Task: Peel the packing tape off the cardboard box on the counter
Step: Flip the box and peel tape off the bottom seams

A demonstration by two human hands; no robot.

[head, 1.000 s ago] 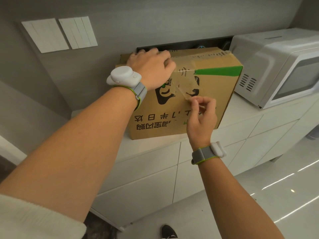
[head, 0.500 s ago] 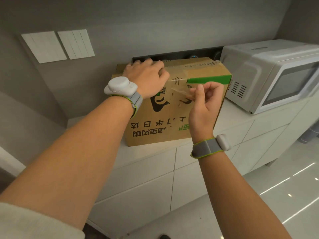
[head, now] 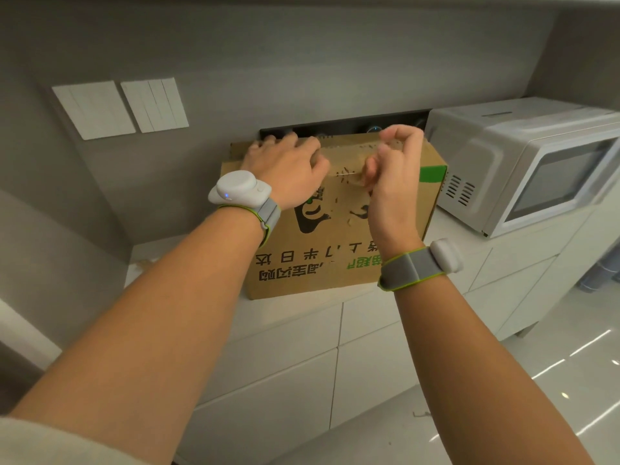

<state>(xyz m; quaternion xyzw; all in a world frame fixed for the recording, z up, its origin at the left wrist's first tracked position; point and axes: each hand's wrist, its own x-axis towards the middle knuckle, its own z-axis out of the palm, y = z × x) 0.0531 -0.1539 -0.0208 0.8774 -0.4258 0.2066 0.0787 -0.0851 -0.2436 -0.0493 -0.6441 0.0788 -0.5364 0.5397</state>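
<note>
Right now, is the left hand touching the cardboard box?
Touching. The head view shows the left hand lying on the top edge of the cardboard box, fingers over it.

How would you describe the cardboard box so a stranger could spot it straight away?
Find the white microwave on the pale counter. Directly left of it, below two white wall panels, stands the brown cardboard box. It is the only brown thing there, with upside-down black print, a green corner stripe, and both hands at its top edge.
</note>
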